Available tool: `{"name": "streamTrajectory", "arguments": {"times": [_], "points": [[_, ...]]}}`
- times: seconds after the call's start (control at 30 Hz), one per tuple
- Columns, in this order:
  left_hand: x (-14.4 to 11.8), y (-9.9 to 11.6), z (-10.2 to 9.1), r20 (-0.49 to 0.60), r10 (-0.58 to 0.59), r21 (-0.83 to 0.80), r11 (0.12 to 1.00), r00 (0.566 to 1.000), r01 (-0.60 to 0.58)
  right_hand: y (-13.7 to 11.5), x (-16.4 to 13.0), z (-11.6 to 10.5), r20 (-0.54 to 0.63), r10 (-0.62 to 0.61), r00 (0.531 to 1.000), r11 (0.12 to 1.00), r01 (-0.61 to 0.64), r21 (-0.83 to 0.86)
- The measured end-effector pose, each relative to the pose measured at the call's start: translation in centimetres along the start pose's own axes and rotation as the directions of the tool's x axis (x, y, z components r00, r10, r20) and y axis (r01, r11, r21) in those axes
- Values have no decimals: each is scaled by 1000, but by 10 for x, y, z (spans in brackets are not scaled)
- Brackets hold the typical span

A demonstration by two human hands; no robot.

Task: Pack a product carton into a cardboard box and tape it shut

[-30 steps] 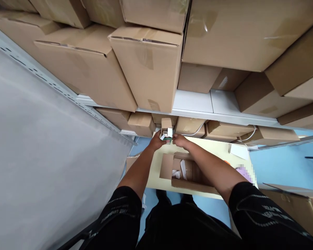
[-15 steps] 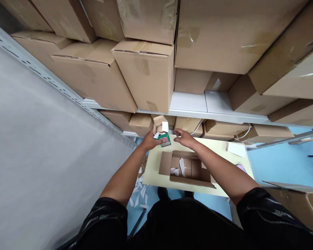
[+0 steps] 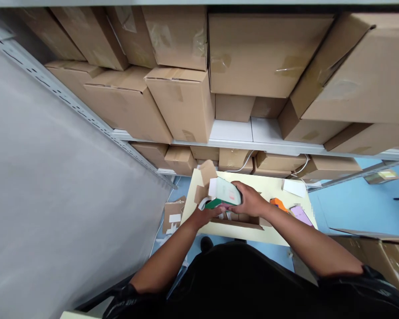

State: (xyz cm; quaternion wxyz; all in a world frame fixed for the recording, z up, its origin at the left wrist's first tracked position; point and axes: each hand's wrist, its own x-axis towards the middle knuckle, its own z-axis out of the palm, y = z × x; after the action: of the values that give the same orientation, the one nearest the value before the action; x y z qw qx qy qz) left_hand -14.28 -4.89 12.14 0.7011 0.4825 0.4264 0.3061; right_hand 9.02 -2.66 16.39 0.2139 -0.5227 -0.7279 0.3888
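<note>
Head view: left fingers (image 3: 217, 211) and right fingers (image 3: 242, 186) hold a green-white box (image 3: 226, 190).

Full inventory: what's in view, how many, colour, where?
Table: 1, pale yellow, centre
Box: 1, green and white, over table
Open carton: 1, brown, under box
Object: 1, orange, table right
Flat item: 1, purple, beside object
Slab: 1, white, table's far right
Shelving: 1, pale grey, ahead
Stacked cartons: many, brown, on shelving
Cable runs: 2, white, lower shelf
Floor: 1, blue, below
Scraps: several, brown and white, floor left
Other cartons: at least 2, brown, right
Wall: 1, grey, left
Shoes: 2, black, on floor
Sleeves: 2, black, bottom
Left hand: 1, bare, holding box
Right hand: 1, bare, holding box
</note>
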Motion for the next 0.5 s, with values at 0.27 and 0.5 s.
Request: {"name": "streamTrajectory", "arguments": {"times": [0.27,0.5], "points": [[16,-46,-29,-193,123,447,894,973,-24,61,-29,32,-63,105,993,992,-100,73],[35,-92,-46,-91,245,606,783,965,-141,84,-37,44,39,10,999,989,-4,-146]]}}
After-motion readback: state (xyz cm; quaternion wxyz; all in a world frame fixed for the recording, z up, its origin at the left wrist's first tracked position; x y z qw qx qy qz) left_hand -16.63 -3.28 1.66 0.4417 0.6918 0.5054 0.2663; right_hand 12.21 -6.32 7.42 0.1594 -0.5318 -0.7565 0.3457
